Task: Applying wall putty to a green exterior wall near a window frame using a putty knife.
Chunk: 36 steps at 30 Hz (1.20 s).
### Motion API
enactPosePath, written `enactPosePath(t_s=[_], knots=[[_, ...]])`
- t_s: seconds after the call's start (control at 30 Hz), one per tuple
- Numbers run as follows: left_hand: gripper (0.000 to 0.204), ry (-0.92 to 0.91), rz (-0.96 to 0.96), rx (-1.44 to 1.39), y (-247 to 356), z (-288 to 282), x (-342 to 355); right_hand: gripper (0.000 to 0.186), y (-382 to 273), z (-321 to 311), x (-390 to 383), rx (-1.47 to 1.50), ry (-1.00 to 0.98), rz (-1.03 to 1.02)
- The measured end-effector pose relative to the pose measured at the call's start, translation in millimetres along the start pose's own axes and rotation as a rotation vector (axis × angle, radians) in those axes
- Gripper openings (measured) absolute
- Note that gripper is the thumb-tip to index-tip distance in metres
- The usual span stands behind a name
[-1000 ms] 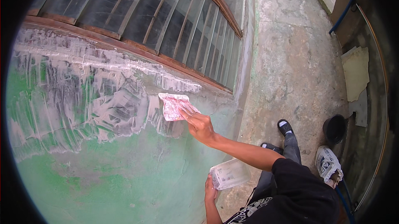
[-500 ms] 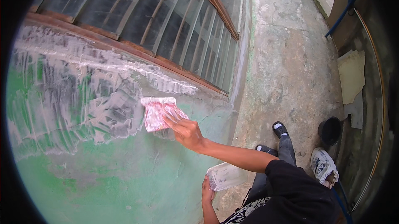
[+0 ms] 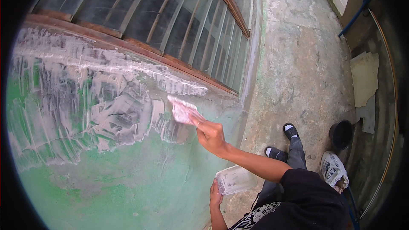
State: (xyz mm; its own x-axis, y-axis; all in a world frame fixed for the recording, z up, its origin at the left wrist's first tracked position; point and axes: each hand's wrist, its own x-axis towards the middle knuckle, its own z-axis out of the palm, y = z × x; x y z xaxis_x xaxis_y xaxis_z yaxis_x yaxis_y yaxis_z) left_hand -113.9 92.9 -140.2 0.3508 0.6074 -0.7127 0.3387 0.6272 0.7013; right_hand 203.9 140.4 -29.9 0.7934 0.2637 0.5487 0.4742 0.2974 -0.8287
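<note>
Step in hand, as I read it: spreading white filler over the green wall under the window. Right hand is closed around the handle end of a wide flat scraper, blade smeared white and pinkish, pressed flat to the wall just below the reddish window sill, at the right edge of the white skimmed patch. Left hand is low by the body, fingers wrapped round a pale flat tray that looks to carry the filler; tray is off the wall, near the right forearm.

Next move probably calls for firm flat pressure on the blade and an even drag across the bare green strip right of the patch, keeping off the sill; likely a reload from the tray when the blade runs thin.

Versus the earlier frames: a second ago the scraper sat at much this spot, half a second ago it was further left and lower over the patch, now it is back right and up by the end of the white streak under the sill. So short back-and-forth strokes. Tray has hardly moved. The view has shifted a little.

Around: concrete floor, black bucket, white bag, person's dark shoes
</note>
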Motion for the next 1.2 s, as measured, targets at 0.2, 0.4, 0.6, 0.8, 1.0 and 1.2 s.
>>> enactPosePath(t_s=[0.2,0.4,0.6,0.8,1.0,1.2], knots=[[0.05,-0.046,0.074,-0.048,0,-6,6,0.066,-20,-9,90,-0.029,0.178,-0.137],[0.051,-0.008,0.086,-0.088,4,-2,1,0.066,-28,-3,97,-0.103,-0.034,-0.046],[0.052,-0.008,0.111,-0.094,9,-1,0,0.064,-19,-13,106,-0.003,-0.005,-0.168],[0.052,0.015,0.124,-0.118,17,10,-1,0.064,-16,-4,121,-0.043,0.02,-0.156],[0.053,-0.016,0.146,-0.138,3,0,7,0.056,-24,-9,117,-0.037,-0.045,-0.088],[0.054,-0.028,0.153,-0.15,5,6,10,0.062,-32,-3,114,-0.02,0.059,-0.215]])
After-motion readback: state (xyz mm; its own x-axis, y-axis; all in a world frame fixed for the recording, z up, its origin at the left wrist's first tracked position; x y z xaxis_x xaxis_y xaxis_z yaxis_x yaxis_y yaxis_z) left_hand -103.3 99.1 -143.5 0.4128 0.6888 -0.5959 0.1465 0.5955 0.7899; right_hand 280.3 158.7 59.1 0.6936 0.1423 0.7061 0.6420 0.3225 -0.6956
